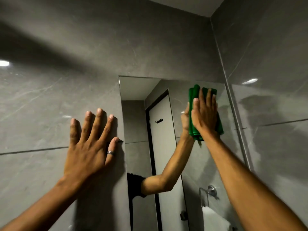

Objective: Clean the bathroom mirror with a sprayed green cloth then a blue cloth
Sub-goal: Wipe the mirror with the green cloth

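Now, green cloth (194,92) on mirror (133,90).
Right grip (204,114), fingers straight, presses it flat; most glass lies below-left of the grip.

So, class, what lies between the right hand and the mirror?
The folded green cloth, pressed flat under the right hand against the mirror, as the head view shows.
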`<state>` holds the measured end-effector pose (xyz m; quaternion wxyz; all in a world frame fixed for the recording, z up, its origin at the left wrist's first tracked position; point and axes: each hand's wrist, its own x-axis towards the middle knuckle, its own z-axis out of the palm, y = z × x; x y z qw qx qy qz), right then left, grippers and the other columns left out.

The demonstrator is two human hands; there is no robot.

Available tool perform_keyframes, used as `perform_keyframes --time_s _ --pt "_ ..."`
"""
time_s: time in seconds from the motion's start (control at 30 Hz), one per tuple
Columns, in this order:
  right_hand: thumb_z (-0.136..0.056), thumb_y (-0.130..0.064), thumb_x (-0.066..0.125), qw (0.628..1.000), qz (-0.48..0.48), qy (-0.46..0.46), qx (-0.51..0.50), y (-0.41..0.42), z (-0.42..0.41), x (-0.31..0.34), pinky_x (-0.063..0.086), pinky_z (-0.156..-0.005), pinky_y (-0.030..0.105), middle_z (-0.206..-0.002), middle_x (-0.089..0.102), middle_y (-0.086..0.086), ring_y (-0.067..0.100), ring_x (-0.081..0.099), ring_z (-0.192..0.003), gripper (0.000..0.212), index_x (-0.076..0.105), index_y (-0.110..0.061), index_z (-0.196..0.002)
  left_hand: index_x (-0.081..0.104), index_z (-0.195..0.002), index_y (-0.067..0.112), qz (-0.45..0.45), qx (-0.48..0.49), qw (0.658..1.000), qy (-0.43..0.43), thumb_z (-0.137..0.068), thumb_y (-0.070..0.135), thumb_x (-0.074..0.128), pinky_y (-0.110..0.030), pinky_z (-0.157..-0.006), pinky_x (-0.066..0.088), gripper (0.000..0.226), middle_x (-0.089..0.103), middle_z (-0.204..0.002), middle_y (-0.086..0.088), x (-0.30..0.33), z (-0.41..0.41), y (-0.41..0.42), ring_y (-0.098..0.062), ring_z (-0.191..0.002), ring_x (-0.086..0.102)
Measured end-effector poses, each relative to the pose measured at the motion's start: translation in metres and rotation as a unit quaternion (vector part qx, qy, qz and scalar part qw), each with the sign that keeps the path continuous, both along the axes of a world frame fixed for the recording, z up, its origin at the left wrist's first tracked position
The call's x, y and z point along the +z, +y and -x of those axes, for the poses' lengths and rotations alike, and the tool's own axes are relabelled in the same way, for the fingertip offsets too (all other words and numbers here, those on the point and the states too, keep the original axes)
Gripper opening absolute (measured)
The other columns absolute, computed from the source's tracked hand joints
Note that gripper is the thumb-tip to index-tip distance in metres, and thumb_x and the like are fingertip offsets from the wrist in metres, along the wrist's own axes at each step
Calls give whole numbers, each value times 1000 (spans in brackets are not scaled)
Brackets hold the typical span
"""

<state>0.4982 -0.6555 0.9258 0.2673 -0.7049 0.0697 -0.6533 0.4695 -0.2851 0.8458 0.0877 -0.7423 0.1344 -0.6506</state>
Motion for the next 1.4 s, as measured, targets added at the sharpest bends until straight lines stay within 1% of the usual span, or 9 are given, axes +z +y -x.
perform_keyframes --time_s 0.2,0.33,0.43,0.57,0.67,0.9,1.13,1.23,1.4 --pt "-102 -45 18 995 97 -10 6 130 16 -20 9 -127 51 -170 9 7 28 6 -158 60 15 -30 -160 6 -165 23 5 6 1000 20 -101 59 17 -60 -129 -3 74 -2 -175 -12 1 -3 0 -34 -161 -5" --pt "-103 -46 21 981 190 -15 27 206 20 -51 7 -127 51 -170 8 7 28 5 -158 59 12 -32 -160 8 -165 17 45 -19 998 45 -101 56 19 -60 -129 -1 75 0 -175 -12 -11 3 -10 -33 -161 -3" --pt "-104 -44 22 972 233 -1 33 216 22 -85 7 -128 51 -171 8 5 26 4 -158 59 10 -33 -160 12 -164 11 30 -8 998 47 -99 56 21 -61 -129 6 79 4 -174 -16 -36 4 -11 -38 -161 3" --pt "-104 -42 25 964 263 3 35 180 21 -119 5 -128 49 -171 6 0 22 1 -158 58 10 -35 -160 10 -165 16 -19 3 999 49 -100 62 18 -59 -130 3 80 2 -175 -14 -59 2 5 -33 -162 -2" --pt "-103 -40 32 970 241 -1 30 147 18 -127 4 -128 48 -171 7 -1 21 1 -158 61 10 -36 -160 12 -165 18 -59 4 997 51 -99 63 20 -60 -129 5 80 4 -175 -13 -67 1 13 -33 -162 -1" --pt "-102 -44 19 994 110 12 10 42 6 -126 8 -128 45 -169 15 6 25 11 -157 59 19 -30 -159 15 -164 16 -68 9 996 55 -99 62 21 -64 -128 9 80 6 -174 -14 -69 7 14 -35 -162 0" --pt "-102 -42 16 994 -101 38 1 -94 -2 -167 12 -127 50 -170 11 10 30 12 -157 62 20 -20 -160 12 -164 16 -73 -6 997 37 -98 60 25 -64 -127 7 80 2 -175 -13 -71 5 12 -35 -162 -1" --pt "-101 -41 16 993 -114 42 -15 -74 -3 -187 8 -128 47 -170 9 10 29 9 -157 63 17 -20 -160 8 -165 17 -72 -10 996 44 -98 61 23 -65 -127 6 81 -2 -175 -13 -69 5 12 -35 -162 -3" --pt "-103 -45 12 998 -55 36 -4 32 4 -219 8 -128 47 -171 6 7 24 4 -158 61 11 -25 -160 2 -165 19 -69 -9 995 65 -98 62 25 -64 -127 -1 82 -9 -175 -11 -68 5 9 -33 -161 -10"
